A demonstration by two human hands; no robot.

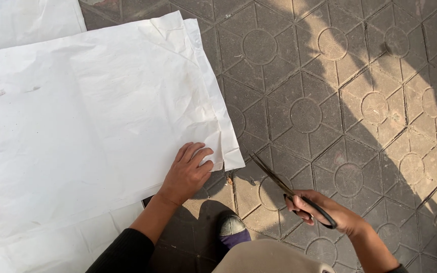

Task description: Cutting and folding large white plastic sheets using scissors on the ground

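White paper sheets [77, 126] lie stacked and creased on the patterned paving floor [330, 76], filling the left side of the view. The left hand [187, 173] rests flat on the lower right corner of the top sheet, fingers a little curled at the paper edge. The right hand [324, 212] is closed around the black handles of scissors [279, 182], whose blades are slightly parted and point toward the paper corner, near it but not touching. A shoe tip [231, 225] shows between the arms.

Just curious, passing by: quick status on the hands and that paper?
Left hand flat on white paper sheet, near its corner. Right hand grips black scissors, blades slightly apart, off the paper. Nothing between.
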